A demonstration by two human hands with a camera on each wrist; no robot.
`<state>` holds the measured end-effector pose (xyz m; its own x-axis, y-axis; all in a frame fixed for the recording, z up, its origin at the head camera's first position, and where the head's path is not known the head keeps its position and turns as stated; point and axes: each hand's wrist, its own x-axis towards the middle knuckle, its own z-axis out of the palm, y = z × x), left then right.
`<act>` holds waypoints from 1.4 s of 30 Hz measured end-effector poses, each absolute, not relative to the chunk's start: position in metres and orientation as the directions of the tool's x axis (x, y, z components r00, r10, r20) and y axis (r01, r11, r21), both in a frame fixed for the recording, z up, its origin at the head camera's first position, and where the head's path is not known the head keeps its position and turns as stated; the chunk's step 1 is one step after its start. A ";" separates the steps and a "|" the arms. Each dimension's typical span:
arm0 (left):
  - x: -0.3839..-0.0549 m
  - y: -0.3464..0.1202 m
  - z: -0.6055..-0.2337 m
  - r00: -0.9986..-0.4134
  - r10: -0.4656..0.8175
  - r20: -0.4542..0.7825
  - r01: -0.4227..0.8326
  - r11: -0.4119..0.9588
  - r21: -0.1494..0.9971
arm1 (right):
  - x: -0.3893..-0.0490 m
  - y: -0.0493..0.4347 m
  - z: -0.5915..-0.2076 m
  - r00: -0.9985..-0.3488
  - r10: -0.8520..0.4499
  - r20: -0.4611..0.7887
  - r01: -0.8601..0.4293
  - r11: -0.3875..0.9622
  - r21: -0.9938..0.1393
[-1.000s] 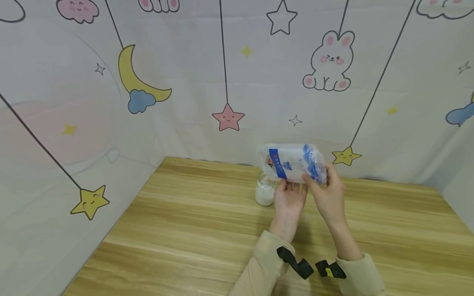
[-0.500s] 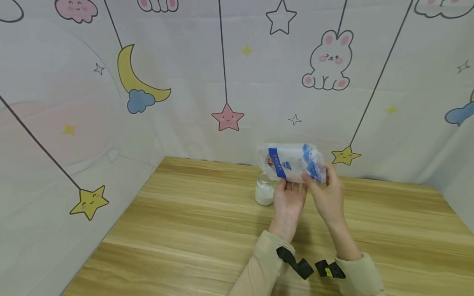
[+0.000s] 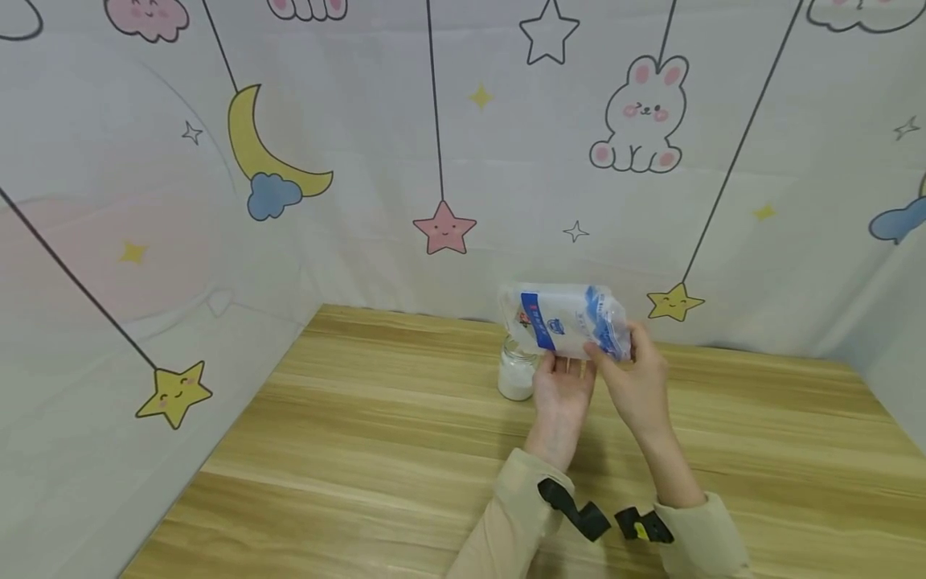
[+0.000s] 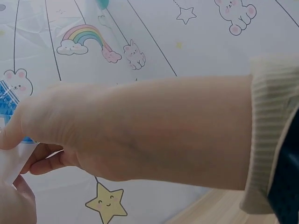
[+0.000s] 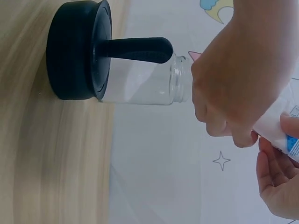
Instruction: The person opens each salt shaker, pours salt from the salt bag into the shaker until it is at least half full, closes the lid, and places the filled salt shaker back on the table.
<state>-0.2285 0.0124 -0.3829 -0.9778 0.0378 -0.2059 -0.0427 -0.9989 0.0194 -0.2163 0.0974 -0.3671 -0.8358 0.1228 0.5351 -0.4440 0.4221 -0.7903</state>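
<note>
A white and blue plastic bag (image 3: 564, 322) lies on its side in the air, its left end close over the mouth of a glass jar (image 3: 515, 376). White contents fill the jar's lower part. My left hand (image 3: 560, 394), palm up, holds the bag from below, its fingers partly hidden behind it. At the bag's blue-patterned right end, my right hand (image 3: 640, 390) grips with the thumb in front. The right wrist view has the jar's neck right beside the left hand (image 5: 238, 88). In the left wrist view, the right forearm crosses in front, and little of the bag (image 4: 7, 112) shows.
A round black object (image 5: 77, 51) with a stubby handle-like part overlaps the jar's base in the right wrist view. The wood-grain table (image 3: 362, 450) ends at a printed cloth backdrop (image 3: 376, 145) behind and at the left. Black straps (image 3: 575, 511) sit on the sleeves.
The bag and both hands have shifted very slightly to the left, and the bag slightly down. Their hold on it looks the same, and the jar stays in place.
</note>
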 end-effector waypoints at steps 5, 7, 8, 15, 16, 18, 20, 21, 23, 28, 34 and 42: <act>-0.228 0.012 -0.381 -0.978 0.045 -0.204 -0.049 -0.999 0.018 | -0.216 0.096 -0.366 -0.823 0.125 0.555 -0.467 0.408 -0.785; -0.228 0.012 -0.381 -0.977 0.041 -0.207 -0.047 -0.999 0.022 | -0.216 0.096 -0.366 -0.824 0.123 0.553 -0.461 0.422 -0.781; -0.228 0.012 -0.381 -0.978 0.038 -0.207 -0.044 -0.999 0.024 | -0.216 0.097 -0.366 -0.827 0.120 0.550 -0.457 0.426 -0.781; -0.229 0.013 -0.381 -0.978 0.041 -0.205 -0.045 -0.999 0.015 | -0.216 0.097 -0.365 -0.832 0.115 0.543 -0.464 0.390 -0.795; -0.229 0.013 -0.381 -0.978 0.043 -0.204 -0.047 -0.999 0.015 | -0.216 0.098 -0.365 -0.832 0.116 0.543 -0.465 0.388 -0.796; -0.229 0.013 -0.381 -0.978 0.044 -0.203 -0.049 -0.999 0.017 | -0.216 0.098 -0.365 -0.831 0.121 0.543 -0.466 0.381 -0.799; -0.229 0.013 -0.381 -0.978 0.045 -0.205 -0.050 -0.999 0.015 | -0.217 0.099 -0.366 -0.827 0.123 0.549 -0.473 0.376 -0.797; -0.229 0.013 -0.381 -0.977 0.045 -0.209 -0.050 -0.999 0.018 | -0.217 0.099 -0.366 -0.826 0.122 0.550 -0.473 0.383 -0.794; -0.229 0.013 -0.382 -0.975 0.040 -0.219 -0.046 -0.999 0.021 | -0.217 0.099 -0.367 -0.827 0.115 0.550 -0.467 0.402 -0.788; -0.229 0.013 -0.383 -0.973 0.038 -0.227 -0.044 -0.999 0.019 | -0.216 0.098 -0.368 -0.833 0.108 0.543 -0.462 0.405 -0.789; -0.229 0.012 -0.383 -0.973 0.040 -0.227 -0.047 -0.999 0.023 | -0.216 0.098 -0.368 -0.831 0.102 0.546 -0.457 0.434 -0.777; -0.230 0.010 -0.384 -0.970 0.039 -0.240 -0.048 -0.998 0.031 | -0.216 0.097 -0.367 -0.842 0.089 0.532 -0.444 0.446 -0.777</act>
<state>-0.2301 0.0100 -0.3843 -0.9699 0.0389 -0.2405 -0.0479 -0.9984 0.0315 -0.2159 0.0972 -0.3671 -0.8424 0.0887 0.5315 -0.4435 0.4461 -0.7774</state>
